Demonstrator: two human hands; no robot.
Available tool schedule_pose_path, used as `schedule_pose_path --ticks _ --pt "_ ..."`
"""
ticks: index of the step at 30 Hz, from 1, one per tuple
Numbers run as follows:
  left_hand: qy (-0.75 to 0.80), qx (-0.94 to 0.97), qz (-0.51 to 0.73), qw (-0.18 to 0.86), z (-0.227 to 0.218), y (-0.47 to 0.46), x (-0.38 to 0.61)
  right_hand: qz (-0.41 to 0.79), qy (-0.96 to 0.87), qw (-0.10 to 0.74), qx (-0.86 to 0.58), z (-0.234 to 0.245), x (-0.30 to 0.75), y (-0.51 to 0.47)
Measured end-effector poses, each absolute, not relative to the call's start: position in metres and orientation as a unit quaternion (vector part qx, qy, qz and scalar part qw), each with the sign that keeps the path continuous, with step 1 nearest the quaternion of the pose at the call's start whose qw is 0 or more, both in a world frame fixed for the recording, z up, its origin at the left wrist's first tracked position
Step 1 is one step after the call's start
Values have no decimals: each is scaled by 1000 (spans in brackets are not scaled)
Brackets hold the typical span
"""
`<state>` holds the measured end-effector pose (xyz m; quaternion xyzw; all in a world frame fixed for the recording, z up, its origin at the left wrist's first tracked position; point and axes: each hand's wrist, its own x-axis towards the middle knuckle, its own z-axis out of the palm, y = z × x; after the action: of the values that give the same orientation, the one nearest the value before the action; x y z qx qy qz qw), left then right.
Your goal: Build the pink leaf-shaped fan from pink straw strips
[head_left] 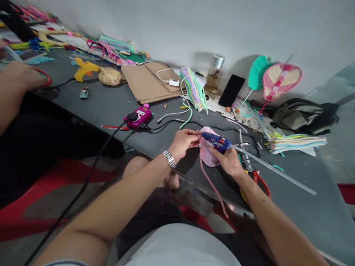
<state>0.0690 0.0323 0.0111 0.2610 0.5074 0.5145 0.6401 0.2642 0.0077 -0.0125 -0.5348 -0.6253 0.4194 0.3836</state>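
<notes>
Left hand (183, 144): closed, pinching a pink pipe-cleaner fan (206, 151) by its side
Right hand (226, 160): closed around a blue glue gun (216, 143), nozzle against the fan
Fan position: over a dark table (105, 107), near its front edge
Glue-gun rear: long glue stick (273, 170), reaching right across the tabletop
Right wrist: just beside red-handled pliers (256, 183)
Open room: bare tabletop toward a magenta power socket (138, 117)

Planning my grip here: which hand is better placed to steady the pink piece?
Left, likely: the left hand grips the pink piece, while the right hand holds the glue gun.
</notes>
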Motion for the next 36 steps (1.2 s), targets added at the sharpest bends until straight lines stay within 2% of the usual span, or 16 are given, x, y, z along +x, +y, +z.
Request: schedule_pose_path --ticks 9,16,20,28,31,33,36 --pt "516 258 512 636 11 34 69 444 -569 427 -544 16 282 -4" --pt "515 267 504 640 8 33 67 436 -329 616 -567 31 349 -45" --pt "505 285 521 627 2 33 65 449 -189 656 -576 24 388 -67" --pt "516 276 516 625 2 31 62 451 -133 646 -602 13 436 -104" --pt "512 271 520 628 1 29 60 439 -135 615 -641 14 456 -124" --pt "512 268 520 629 1 28 59 364 -187 574 -710 15 463 -137" --pt "516 269 518 627 3 27 55 111 -364 457 -804 17 450 -151"
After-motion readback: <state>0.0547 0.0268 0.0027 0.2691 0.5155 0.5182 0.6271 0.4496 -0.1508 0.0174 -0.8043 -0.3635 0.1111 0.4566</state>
